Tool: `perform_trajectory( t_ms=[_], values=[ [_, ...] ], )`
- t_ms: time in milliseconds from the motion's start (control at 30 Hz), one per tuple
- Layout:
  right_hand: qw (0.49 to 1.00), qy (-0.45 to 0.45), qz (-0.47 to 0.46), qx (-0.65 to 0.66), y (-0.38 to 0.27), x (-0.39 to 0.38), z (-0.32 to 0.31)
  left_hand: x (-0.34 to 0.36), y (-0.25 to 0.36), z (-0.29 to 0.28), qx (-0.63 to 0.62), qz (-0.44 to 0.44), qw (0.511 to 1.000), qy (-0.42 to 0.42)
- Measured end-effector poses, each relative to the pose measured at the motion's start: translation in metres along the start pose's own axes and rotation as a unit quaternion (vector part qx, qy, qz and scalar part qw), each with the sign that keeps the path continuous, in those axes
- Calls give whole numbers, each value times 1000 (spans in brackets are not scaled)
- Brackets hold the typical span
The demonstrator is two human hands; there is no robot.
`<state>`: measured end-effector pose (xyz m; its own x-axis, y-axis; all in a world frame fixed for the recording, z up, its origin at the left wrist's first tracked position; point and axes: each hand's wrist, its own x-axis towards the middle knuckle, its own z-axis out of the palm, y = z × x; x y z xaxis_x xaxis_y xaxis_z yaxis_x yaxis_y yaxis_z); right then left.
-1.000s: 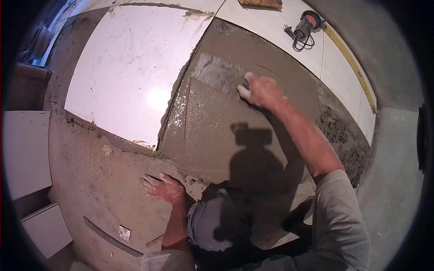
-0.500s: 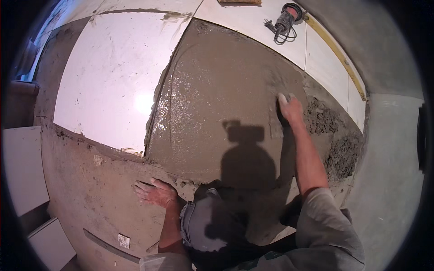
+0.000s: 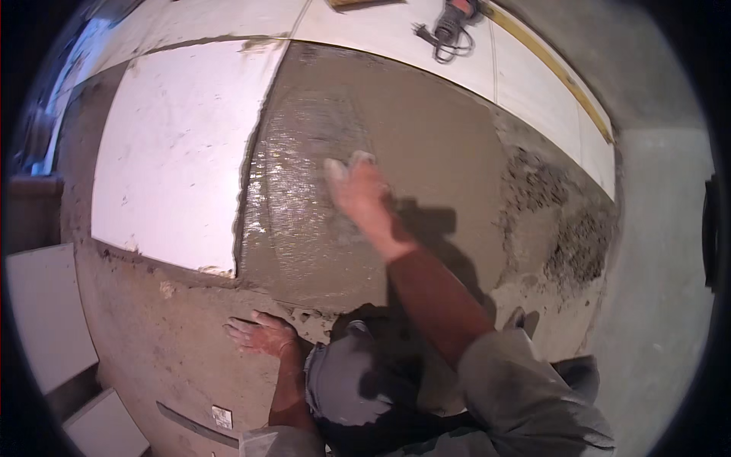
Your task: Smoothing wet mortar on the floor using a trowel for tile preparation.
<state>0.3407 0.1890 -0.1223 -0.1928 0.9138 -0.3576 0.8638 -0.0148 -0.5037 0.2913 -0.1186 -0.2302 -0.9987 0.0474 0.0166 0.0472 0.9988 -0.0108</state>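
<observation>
My right hand [image 3: 358, 186] is closed on a trowel [image 3: 349, 122], whose flat blade is smeared by motion and blends with the mortar. The hand covers its handle. Beneath the blade lies a bed of wet grey mortar [image 3: 434, 145], smooth and shiny on its left side. My left hand [image 3: 263, 333] rests on the bare floor with fingers spread, just in front of the mortar's near edge. Left of the bed is a large white tile [image 3: 171, 160], its right edge against the mortar.
Crumbly mortar [image 3: 575, 259] lies at the right. Along the back are laid white tiles [image 3: 411, 34], a corded power tool [image 3: 454, 27] and a yellow level [image 3: 548, 61]. More tiles [image 3: 49, 312] stand at the left; a dark strip [image 3: 194, 426] lies near. A wall [image 3: 662, 251] bounds the right.
My right hand has swept the trowel leftward across the mortar, from its right side to the left part near the tile. My left hand stays on the floor. The view has shifted slightly.
</observation>
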Motion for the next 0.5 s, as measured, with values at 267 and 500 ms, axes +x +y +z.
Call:
perform_trajectory(
  t_ms=[267,500],
  values=[
    [998,-33,20,-47,53,-14,-23,0,1,-2,-13,-7,1000,18],
    [971,98,150,-157,226,-35,-129,2,0,6,-7,-12,1000,20]
  ],
)
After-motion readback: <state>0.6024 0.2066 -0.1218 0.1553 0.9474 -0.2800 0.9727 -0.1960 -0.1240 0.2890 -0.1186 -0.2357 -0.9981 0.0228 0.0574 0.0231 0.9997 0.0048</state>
